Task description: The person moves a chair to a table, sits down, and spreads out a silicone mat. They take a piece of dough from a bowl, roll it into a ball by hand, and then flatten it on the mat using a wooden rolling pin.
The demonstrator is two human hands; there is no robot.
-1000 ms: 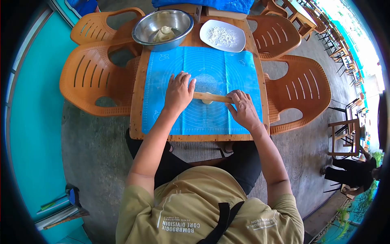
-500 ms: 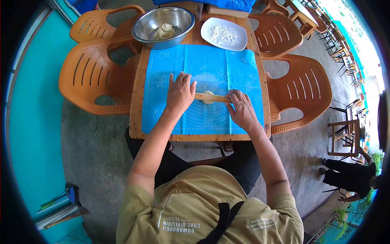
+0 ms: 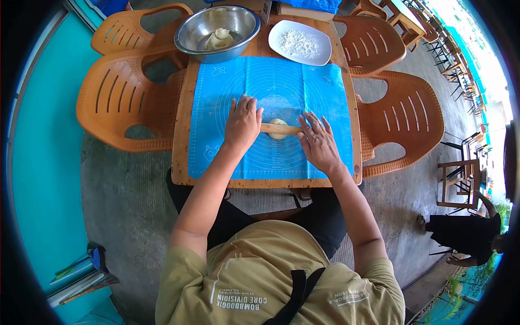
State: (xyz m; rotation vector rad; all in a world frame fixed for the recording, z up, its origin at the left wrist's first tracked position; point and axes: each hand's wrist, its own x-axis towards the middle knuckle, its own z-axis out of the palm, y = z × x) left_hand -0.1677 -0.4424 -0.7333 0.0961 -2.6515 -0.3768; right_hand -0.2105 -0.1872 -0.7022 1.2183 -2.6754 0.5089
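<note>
A wooden rolling pin [image 3: 281,128] lies crosswise over a small round of pale dough [image 3: 278,135] on the blue measuring mat [image 3: 216,162]. My left hand [image 3: 243,122] rests on the pin's left end, palm down, its fingers stretched forward. On the right end lies my right hand [image 3: 320,142], with its fingers spread. The dough shows above and below the pin; both pin ends are hidden under my hands. Just above the dough, a patch of white flour [image 3: 273,104] dusts the mat.
A metal bowl [image 3: 246,40] holding a larger lump of dough [image 3: 219,39] stands at the table's far left. Beside it is a white plate [image 3: 324,56] of flour. Orange chairs [image 3: 122,97] flank the wooden table [image 3: 181,162]. Another person [image 3: 460,233] is at far right.
My right hand's fingers have spread and shifted slightly left along the pin. More of the dough shows around the pin. The other person's legs have moved.
</note>
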